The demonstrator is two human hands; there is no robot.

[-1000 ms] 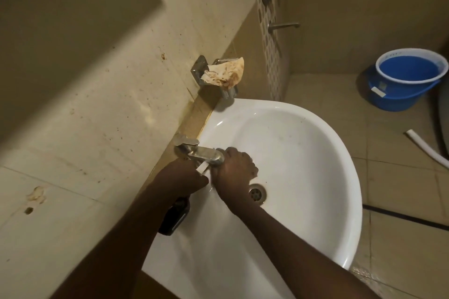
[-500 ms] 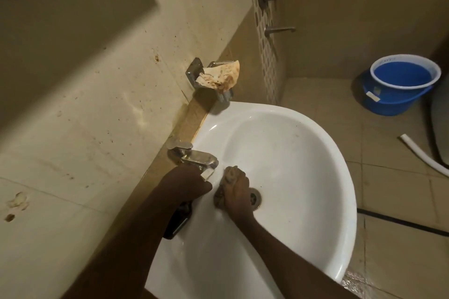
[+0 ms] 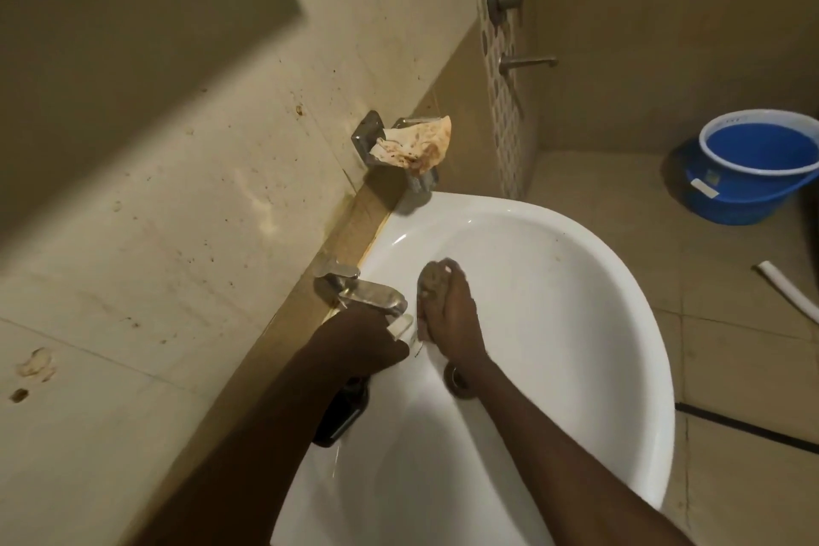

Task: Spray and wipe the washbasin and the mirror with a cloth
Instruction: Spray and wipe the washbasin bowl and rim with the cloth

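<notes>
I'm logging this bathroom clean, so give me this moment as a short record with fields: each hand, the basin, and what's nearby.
right hand: closed on brown cloth, pressed to the bowl beside the tap
left hand: closed on dark spray bottle, white nozzle up, under the tap
washbasin: white, drain partly hidden by right wrist
wall holder: stained paper on it
floor: blue bucket, white hose

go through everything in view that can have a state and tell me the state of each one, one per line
right hand: closed on the cloth, pressing it in the basin
cloth: bunched up, against the bowl
left hand: gripping the spray bottle
spray bottle: held over the basin's rim
tap: no water seen running
washbasin: no standing water
bucket: tilted
</notes>
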